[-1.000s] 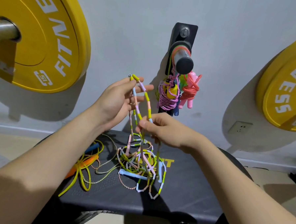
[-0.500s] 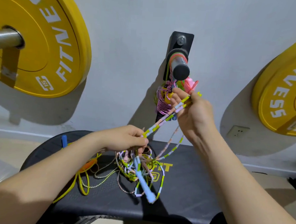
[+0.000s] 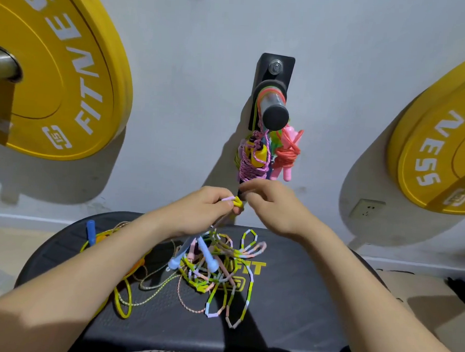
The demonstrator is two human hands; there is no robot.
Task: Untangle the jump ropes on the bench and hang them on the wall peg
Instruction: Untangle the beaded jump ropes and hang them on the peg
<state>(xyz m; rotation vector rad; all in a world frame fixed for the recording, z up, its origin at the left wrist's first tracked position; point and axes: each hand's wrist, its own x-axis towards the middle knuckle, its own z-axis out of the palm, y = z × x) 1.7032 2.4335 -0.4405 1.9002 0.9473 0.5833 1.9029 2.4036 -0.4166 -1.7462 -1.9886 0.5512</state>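
Observation:
A beaded jump rope (image 3: pixel 220 277) in yellow, pink and white lies tangled on the black bench (image 3: pixel 299 314), its pale blue handles hanging into the pile. My left hand (image 3: pixel 205 209) pinches a bunch of the beaded rope just above the bench. My right hand (image 3: pixel 270 204) is close beside it with curled fingers at the same bunch. A yellow rope (image 3: pixel 122 299) and a thin braided cord (image 3: pixel 150 287) lie to the left. The wall peg (image 3: pixel 272 108) above carries bundled ropes (image 3: pixel 256 155).
Two large yellow weight plates hang on the wall, one at the left (image 3: pixel 56 67) and one at the right (image 3: pixel 443 138). A wall socket (image 3: pixel 367 209) sits low at the right. A blue handle (image 3: pixel 90 231) lies at the bench's far left.
My right hand has come down from near the peg to meet my left hand. My left hand has risen slightly. The stretched length of beaded rope is now gathered between both hands.

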